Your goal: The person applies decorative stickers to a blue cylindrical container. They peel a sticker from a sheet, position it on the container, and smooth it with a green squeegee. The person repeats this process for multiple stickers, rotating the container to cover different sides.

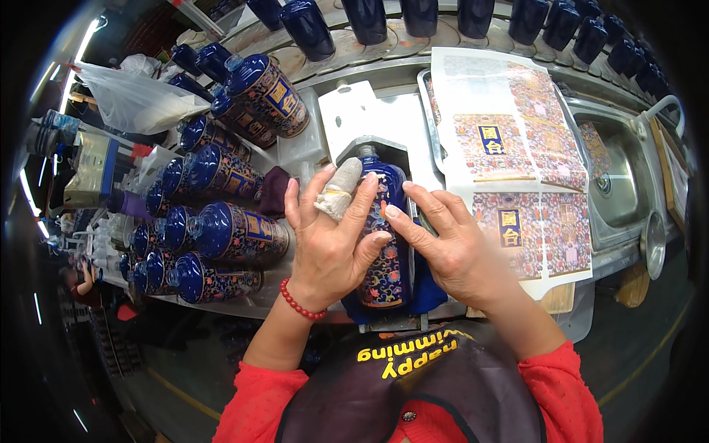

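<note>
A dark blue bottle (385, 277) with a colourful floral pattern lies on its back in front of me, its neck pointing away. My left hand (330, 235) is spread along the bottle's left side, the thumb and a finger touching its surface. A grey cloth cover wraps one of this hand's fingers, and a red bead bracelet circles the wrist. From the other side, my right hand (454, 247) rests its outstretched fingertips on the bottle's upper right part. Neither hand is wrapped around the bottle. Dark blue cloth (430, 294) lies under and beside it.
Printed floral decal sheets (509, 159) lie on the right, before a steel sink (620, 196) with a metal ladle or bowl (653, 244). Several patterned bottles (240, 232) crowd the left, near a plastic bag (136, 100). Plain blue bottles (306, 29) line the back on round plates.
</note>
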A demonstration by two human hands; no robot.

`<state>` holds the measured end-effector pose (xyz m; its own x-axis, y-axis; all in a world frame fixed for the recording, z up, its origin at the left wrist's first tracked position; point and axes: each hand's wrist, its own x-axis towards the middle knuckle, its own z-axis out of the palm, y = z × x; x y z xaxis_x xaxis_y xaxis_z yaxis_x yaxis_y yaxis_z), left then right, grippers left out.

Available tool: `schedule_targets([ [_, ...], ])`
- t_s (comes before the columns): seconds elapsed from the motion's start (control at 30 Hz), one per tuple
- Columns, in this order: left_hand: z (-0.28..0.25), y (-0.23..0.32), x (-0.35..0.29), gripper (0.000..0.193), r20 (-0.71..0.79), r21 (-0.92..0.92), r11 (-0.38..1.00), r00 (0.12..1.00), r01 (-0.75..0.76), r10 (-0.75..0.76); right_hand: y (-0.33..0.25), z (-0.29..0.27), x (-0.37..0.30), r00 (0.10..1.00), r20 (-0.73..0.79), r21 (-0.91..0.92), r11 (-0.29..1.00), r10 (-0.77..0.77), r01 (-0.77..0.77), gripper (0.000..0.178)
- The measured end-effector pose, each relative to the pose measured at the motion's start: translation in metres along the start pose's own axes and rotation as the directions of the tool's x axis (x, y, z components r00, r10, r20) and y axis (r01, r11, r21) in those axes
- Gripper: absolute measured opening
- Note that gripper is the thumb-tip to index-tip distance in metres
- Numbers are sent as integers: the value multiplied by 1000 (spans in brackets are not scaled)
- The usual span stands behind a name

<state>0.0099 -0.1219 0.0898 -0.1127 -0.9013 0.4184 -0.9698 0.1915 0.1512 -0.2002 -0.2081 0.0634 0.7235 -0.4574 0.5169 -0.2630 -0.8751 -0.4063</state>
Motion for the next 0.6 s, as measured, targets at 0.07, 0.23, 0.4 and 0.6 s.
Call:
schedule_targets([
  [0.07,2,-1,-1,65,-8,-55,998,1000,17,-18,0,0,-1,1000,-10,9,1000,7,-7,56],
  [0.23,5,-1,-6,77,-14,-137,990,999,37,-39,3,0,-5,999,-37,40,998,39,-37,60],
  [0.4,7,-2,-14,89,0,-208,977,999,41,-42,-1,1,-15,998,-33,38,998,50,-49,63],
  [0.6,2,25,-49,96,38,-234,972,999,4,5,-10,6,-32,998,-26,93,994,61,-58,66],
])
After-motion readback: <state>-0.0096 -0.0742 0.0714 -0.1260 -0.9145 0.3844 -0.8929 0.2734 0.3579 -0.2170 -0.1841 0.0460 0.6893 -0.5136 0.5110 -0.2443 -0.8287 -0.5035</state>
